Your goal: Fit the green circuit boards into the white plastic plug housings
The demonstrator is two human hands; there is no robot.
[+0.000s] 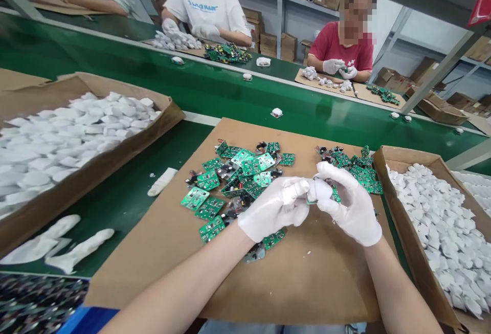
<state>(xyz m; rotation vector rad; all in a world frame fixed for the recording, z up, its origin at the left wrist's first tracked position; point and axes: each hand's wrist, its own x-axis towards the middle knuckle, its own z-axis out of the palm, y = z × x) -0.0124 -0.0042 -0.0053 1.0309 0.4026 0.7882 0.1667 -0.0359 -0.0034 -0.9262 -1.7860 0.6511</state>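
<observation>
One brown cardboard sheet (330, 293) lies nearest us at the bottom centre, spread over the green worktop (128, 211). At lower left we see limp white glove scraps (80, 252).

Near the centre of the frame, we find both hands gloved in white. The left hand (276, 208) pinches a small white piece (320, 191) from one side; the right hand (356, 211) grips it from the other, thumb and index finger curved round a gap. A green edge shows just under the piece, but we cannot tell whether it belongs to it.

Beyond the left hand we have a heap of green circuit boards (251, 166), with a second cluster (358, 173) to its right. Open cartons of white pieces stand at the left (115, 157) and right (402, 231).

Farther off, a green belt (215, 98) crosses the frame, carrying a few white units (276, 112). Past it we see gloved co-workers (210, 12), then shelves (281, 17) with boxes along the top.
</observation>
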